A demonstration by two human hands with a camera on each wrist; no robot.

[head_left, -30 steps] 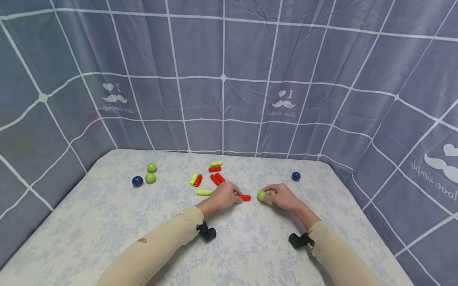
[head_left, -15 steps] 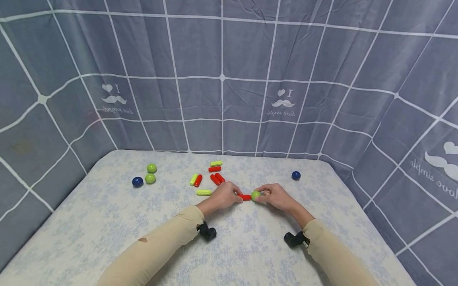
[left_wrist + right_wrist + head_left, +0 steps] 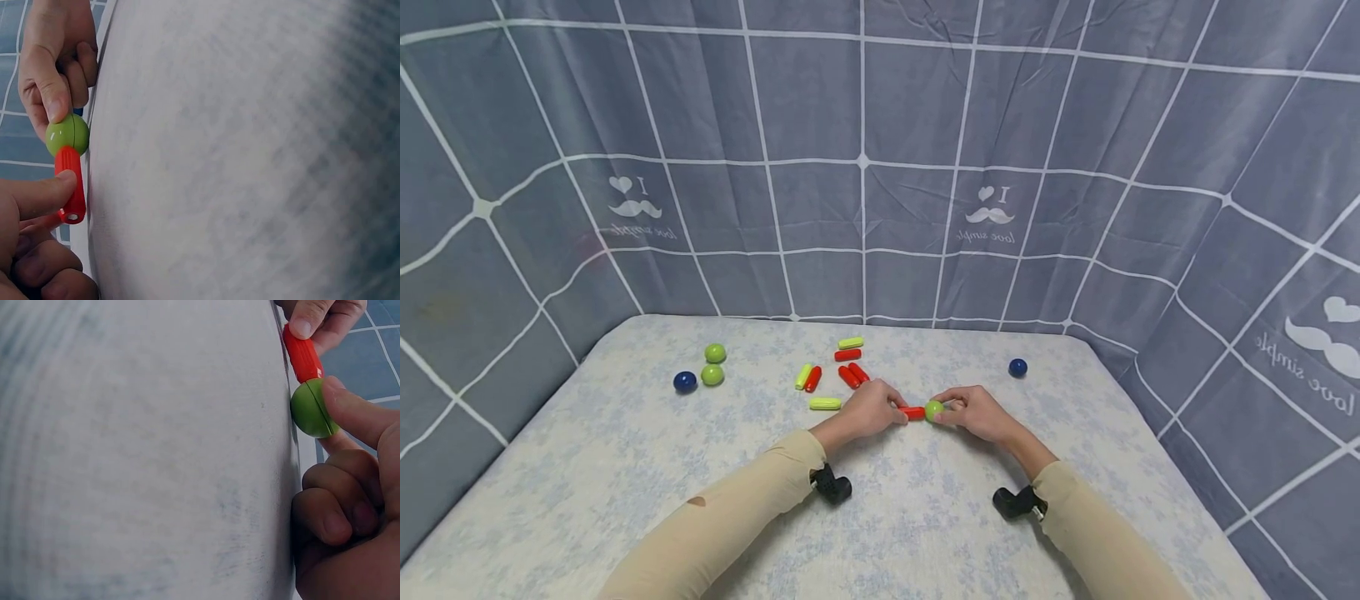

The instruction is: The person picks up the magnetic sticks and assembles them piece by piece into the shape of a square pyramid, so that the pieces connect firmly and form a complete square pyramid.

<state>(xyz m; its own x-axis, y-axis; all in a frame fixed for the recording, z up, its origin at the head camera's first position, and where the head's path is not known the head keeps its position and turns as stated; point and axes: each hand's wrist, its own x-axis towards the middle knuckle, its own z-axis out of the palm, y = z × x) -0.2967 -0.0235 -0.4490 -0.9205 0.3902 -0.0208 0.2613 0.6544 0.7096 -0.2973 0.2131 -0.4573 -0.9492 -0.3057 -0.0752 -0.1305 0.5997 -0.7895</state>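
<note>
My left hand [image 3: 871,410] pinches a short red plastic rod [image 3: 914,413] between thumb and fingers, low over the middle of the table. From the other side, my right hand [image 3: 981,412] pinches a light green ball [image 3: 933,410]. In the left wrist view the red rod [image 3: 72,199] meets the green ball [image 3: 67,136] end-on; a hole shows in the rod's near end. A seam line runs round the green ball [image 3: 310,411] in the right wrist view. Whether the rod's tip sits inside the ball or only touches it, I cannot tell.
Behind my left hand lie several loose rods, among them a red rod [image 3: 813,379] and a yellow-green rod [image 3: 825,403]. Two green balls, one a green ball [image 3: 712,374], and a blue ball [image 3: 685,382] sit far left. Another blue ball [image 3: 1018,367] is back right.
My right hand has moved left with the green ball, closing the gap until the ball meets the red rod's end. My left hand has stayed in place, holding the rod.
</note>
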